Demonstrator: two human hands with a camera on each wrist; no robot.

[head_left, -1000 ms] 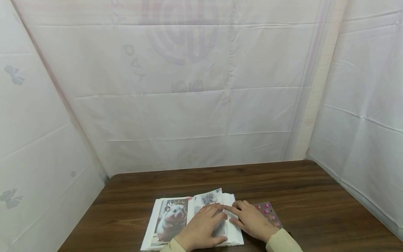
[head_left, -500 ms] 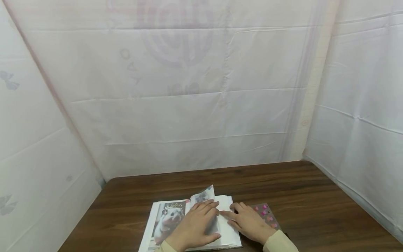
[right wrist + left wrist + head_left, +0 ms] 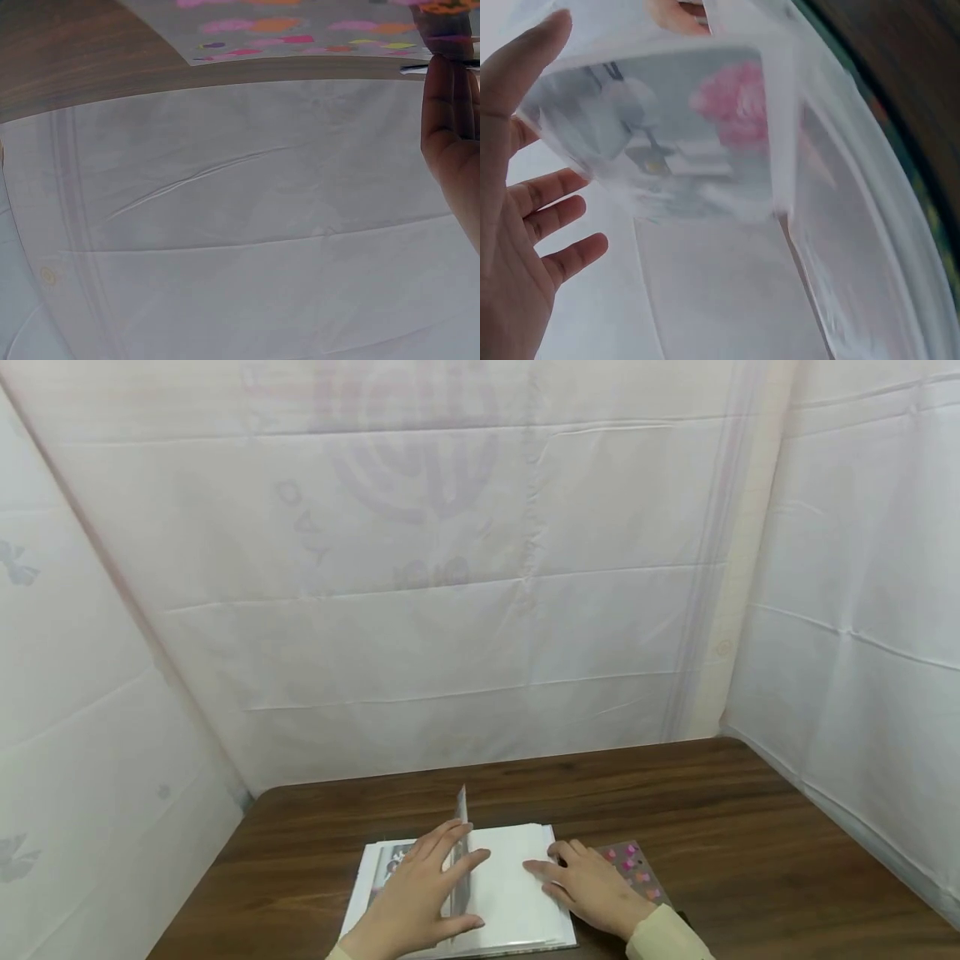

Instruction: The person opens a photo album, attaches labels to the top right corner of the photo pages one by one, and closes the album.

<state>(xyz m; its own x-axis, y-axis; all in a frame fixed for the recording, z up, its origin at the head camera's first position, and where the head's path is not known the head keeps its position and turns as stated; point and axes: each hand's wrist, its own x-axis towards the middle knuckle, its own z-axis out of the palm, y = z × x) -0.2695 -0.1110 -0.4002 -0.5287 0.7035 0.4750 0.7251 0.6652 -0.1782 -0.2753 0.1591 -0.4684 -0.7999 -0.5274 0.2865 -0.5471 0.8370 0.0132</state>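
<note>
A photo album lies open on the table, with a blank white page showing on its right side. One picture page stands nearly upright at the middle of the album. My left hand is against that page with its fingers extended. In the left wrist view, the page bears a grey picture with a pink flower, and fingers show past its edge. My right hand rests at the album's right edge, its fingertips on the white page. Part of the animal picture on the left page is hidden by my left hand.
A clear sheet with pink and orange stickers lies right of the album, partly under my right hand. The dark wooden table is enclosed by white cloth walls at the back and sides.
The picture page has swung up and leftward from lying on the right side, baring the white page. My left hand moved left with it; the right hand stays at the album's edge.
</note>
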